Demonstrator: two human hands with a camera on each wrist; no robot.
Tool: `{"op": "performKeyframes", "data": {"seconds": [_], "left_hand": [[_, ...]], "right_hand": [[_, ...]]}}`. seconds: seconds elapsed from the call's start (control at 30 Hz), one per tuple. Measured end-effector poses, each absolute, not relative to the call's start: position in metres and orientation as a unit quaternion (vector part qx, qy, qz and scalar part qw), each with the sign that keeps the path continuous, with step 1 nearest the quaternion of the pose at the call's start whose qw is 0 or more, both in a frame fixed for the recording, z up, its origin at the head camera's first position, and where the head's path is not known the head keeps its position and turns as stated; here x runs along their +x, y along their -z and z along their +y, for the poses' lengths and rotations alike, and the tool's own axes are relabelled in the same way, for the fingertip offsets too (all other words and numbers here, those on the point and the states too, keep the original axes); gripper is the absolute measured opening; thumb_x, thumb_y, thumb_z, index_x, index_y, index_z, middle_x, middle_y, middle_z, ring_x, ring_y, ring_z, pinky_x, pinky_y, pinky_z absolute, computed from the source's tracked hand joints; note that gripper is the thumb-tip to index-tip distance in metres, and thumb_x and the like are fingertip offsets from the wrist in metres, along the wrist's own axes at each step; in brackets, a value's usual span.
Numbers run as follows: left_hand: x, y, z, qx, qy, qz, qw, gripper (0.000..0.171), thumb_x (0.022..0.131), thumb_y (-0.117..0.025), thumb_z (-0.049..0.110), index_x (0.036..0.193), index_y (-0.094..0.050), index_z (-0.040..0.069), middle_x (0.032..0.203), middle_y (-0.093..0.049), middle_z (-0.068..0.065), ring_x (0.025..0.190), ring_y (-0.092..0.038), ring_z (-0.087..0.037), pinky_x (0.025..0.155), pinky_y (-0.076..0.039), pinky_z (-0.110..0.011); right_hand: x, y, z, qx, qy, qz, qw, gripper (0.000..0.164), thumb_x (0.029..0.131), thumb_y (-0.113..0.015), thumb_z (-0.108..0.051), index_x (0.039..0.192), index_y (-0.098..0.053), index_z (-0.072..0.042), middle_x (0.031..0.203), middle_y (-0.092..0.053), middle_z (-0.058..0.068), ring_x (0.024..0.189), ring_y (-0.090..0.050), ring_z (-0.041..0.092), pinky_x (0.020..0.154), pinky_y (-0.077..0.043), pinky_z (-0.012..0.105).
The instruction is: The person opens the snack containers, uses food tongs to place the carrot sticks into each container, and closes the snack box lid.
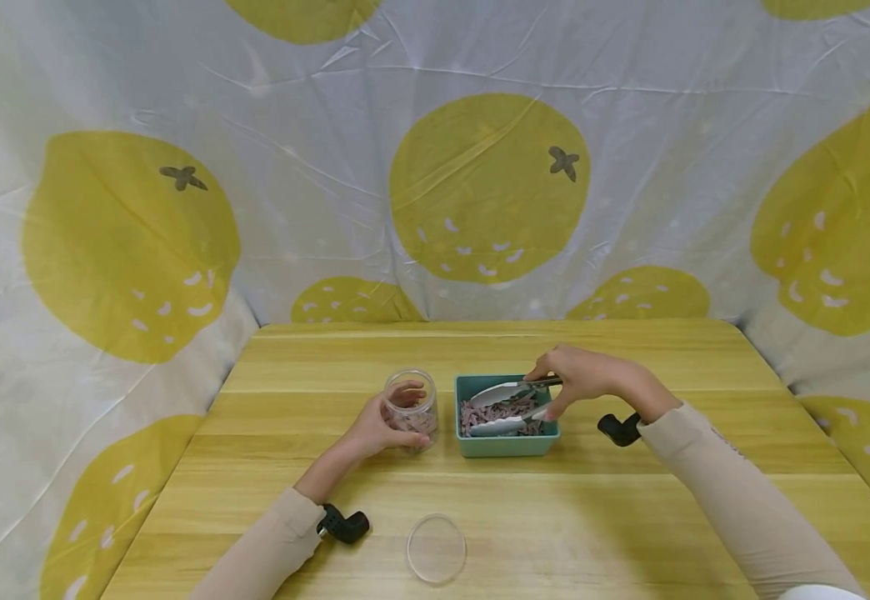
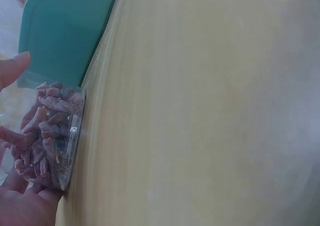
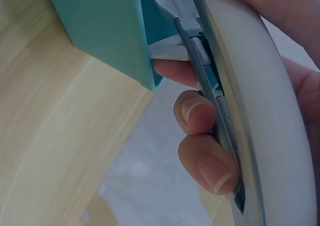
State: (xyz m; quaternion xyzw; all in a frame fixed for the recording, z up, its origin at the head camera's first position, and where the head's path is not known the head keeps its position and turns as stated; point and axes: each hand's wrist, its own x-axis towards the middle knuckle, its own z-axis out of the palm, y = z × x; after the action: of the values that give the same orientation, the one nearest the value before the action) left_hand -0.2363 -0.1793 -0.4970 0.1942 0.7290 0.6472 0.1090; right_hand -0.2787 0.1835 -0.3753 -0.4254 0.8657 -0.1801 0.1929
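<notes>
A clear jar (image 1: 411,421), lidless and partly filled with pinkish-purple strips (image 2: 45,136), stands on the table left of a teal box. My left hand (image 1: 375,429) grips the jar around its side, thumb in front and fingers behind. Inside the teal box (image 1: 507,447) lie many more of the same strips (image 1: 506,409). My right hand (image 1: 581,379) holds a pair of tongs (image 1: 498,426) by the arms. Both tong ends are spread apart over the strips in the box. Whether they touch strips is unclear.
A round clear lid (image 1: 436,550) lies flat on the wooden table (image 1: 255,467) near its front edge. Behind the table hangs a white cloth (image 1: 330,167) printed with yellow lemons.
</notes>
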Motion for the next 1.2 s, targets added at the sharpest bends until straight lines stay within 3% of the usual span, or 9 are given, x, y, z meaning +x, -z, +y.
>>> {"op": "performKeyframes", "data": {"seconds": [0.1,0.3,0.53,0.83,1.2], "left_hand": [[-0.2363,0.4970,-0.1795,0.197,-0.649,0.727,0.109,0.080,0.072,-0.086,-0.008,0.142,-0.047,0.003,0.140,-0.054,-0.020,0.130,-0.049,-0.034,0.099,-0.046,-0.026],[-0.2364,0.4975,-0.1805,0.202,-0.651,0.723,0.110,0.080,0.072,-0.085,-0.009,0.142,-0.047,0.002,0.141,-0.053,-0.020,0.131,-0.048,-0.034,0.099,-0.046,-0.026],[-0.2359,0.4968,-0.1804,0.209,-0.648,0.724,0.109,0.081,0.072,-0.085,-0.008,0.142,-0.046,0.002,0.140,-0.053,-0.020,0.130,-0.049,-0.032,0.099,-0.046,-0.026],[-0.2368,0.4978,-0.1802,0.210,-0.647,0.725,0.109,0.081,0.072,-0.085,-0.007,0.142,-0.046,0.002,0.140,-0.053,-0.021,0.131,-0.049,-0.033,0.099,-0.046,-0.026],[-0.2370,0.4978,-0.1801,0.210,-0.653,0.719,0.112,0.081,0.072,-0.085,-0.010,0.142,-0.046,0.002,0.141,-0.052,-0.021,0.132,-0.047,-0.036,0.098,-0.047,-0.027]], "right_hand": [[-0.2778,0.3734,0.1841,-0.426,0.180,0.865,0.194,0.061,0.080,-0.086,-0.022,0.127,-0.063,0.009,0.120,-0.066,0.018,0.099,-0.064,0.025,0.074,-0.049,0.031],[-0.2772,0.3725,0.1841,-0.433,0.178,0.862,0.194,0.058,0.081,-0.084,-0.022,0.126,-0.064,0.008,0.115,-0.067,0.017,0.087,-0.062,0.014,0.070,-0.046,0.029],[-0.2754,0.3717,0.1837,-0.416,0.179,0.870,0.196,0.061,0.079,-0.086,-0.021,0.128,-0.063,0.007,0.122,-0.065,0.017,0.108,-0.062,0.031,0.083,-0.054,0.038],[-0.2731,0.3701,0.1804,-0.399,0.169,0.879,0.198,0.066,0.077,-0.088,-0.023,0.129,-0.062,0.006,0.120,-0.065,0.016,0.107,-0.062,0.030,0.081,-0.052,0.034],[-0.2723,0.3710,0.1833,-0.424,0.167,0.870,0.187,0.057,0.082,-0.084,-0.022,0.127,-0.064,0.007,0.122,-0.066,0.018,0.108,-0.064,0.031,0.086,-0.054,0.041]]}}
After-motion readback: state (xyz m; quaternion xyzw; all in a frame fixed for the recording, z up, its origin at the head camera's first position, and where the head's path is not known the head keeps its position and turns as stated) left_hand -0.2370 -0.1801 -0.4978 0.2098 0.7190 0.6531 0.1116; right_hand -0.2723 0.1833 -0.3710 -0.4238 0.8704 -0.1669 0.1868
